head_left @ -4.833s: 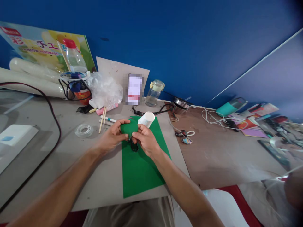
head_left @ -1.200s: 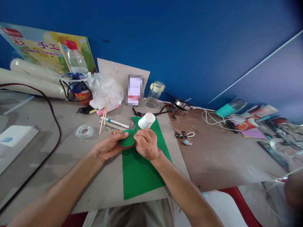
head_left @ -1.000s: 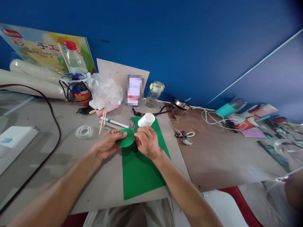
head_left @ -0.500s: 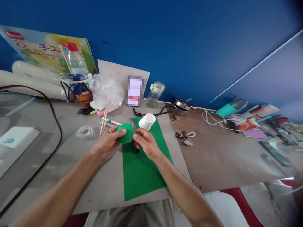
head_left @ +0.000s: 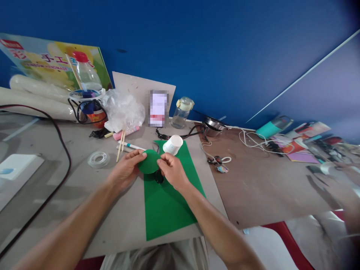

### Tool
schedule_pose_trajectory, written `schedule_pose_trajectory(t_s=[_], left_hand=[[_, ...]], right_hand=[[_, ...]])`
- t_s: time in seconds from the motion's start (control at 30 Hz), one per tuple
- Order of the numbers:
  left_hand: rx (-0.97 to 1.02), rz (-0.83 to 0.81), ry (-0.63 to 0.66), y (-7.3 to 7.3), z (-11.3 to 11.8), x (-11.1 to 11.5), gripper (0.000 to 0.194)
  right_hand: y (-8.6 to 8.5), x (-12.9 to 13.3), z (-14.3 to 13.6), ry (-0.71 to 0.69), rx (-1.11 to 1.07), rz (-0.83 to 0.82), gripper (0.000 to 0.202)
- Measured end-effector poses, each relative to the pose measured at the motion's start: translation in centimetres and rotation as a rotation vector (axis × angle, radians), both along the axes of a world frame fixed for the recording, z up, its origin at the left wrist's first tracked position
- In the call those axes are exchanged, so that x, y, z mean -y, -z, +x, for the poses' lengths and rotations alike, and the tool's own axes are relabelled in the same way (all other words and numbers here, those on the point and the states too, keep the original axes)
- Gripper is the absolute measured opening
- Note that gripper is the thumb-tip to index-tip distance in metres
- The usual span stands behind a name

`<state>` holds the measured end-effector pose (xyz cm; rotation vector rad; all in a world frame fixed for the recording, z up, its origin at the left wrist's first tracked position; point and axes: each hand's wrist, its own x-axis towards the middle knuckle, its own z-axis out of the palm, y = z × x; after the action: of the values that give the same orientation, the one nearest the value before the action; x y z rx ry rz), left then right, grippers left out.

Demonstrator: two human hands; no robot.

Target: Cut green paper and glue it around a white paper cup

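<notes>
A green paper circle [head_left: 149, 162] is held between both hands above the table. My left hand [head_left: 128, 167] pinches its left edge between thumb and fingers. At the right edge, the fingertips of my right hand [head_left: 172, 168] are closed on it too. Beneath lies a larger sheet of green paper [head_left: 171, 210], flat on the table. Black scissor-like handles [head_left: 159, 177] show partly under the circle; the rest is hidden. A white paper cup [head_left: 173, 145] rests tilted at the sheet's far end, just beyond my right hand.
Left of my hands lie a roll of clear tape [head_left: 98, 159], wooden sticks [head_left: 120, 146] and a pen [head_left: 132, 145]. Behind stand a plastic bag [head_left: 123, 110], a phone [head_left: 158, 108] and a glass jar [head_left: 182, 112]. Cables and a white power strip [head_left: 18, 180] also lie about.
The circle has turned flatter toward me, and my left thumb has slid from its face to its edge. My right fingers have come onto its right edge. The view has shifted slightly.
</notes>
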<state>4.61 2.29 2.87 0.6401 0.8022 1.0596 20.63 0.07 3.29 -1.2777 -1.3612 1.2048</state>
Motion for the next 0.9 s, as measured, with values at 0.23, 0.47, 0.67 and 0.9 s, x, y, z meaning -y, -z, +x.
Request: schedule_pose_trajectory(t_s=[0.23,0.47,0.67,0.9], left_hand=[[-0.043,0.012,-0.015,-0.54,0.04,0.12,0.017],[-0.146,0.107,0.041,-0.28,-0.13,0.11,0.020],[-0.218,0.173,0.088,0.02,-0.31,0.03,0.020],[-0.260,0.209,0.120,0.05,-0.47,0.07,0.022]], right_hand=[[-0.06,-0.18,0.34,-0.006,0.070,0.058,0.018],[-0.69,-0.13,0.51,-0.032,0.098,0.075,0.018],[-0.65,-0.21,0.67,-0.009,0.091,0.063,0.019],[-0.78,-0.47,1.00,-0.048,0.097,0.069,0.019]])
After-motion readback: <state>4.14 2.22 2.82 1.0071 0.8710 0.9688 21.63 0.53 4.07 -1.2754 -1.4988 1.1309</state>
